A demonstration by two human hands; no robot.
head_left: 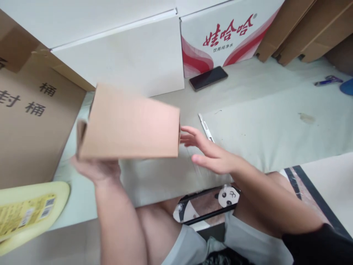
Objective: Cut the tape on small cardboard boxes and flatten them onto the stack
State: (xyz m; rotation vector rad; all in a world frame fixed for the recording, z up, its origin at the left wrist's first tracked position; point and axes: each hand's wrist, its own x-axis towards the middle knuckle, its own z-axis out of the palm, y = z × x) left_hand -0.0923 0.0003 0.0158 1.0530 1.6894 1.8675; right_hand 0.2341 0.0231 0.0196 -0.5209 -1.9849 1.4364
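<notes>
A plain brown cardboard box is held up in front of me, slightly blurred, with a flap standing out at its left end. My left hand grips it from below at that left end, its fingers partly hidden by the box. At the opposite end is my right hand, open with fingers stretched out. Its fingertips reach the box's right edge; whether they touch it I cannot tell. Just behind the right hand, a slim white craft knife lies on the pale green surface.
A dark phone lies by the red-and-white carton. White boxes line the back; a large brown carton stands left. A yellow bottle is near left. A panda-printed item lies by my lap. Purple-handled scissors lie far right.
</notes>
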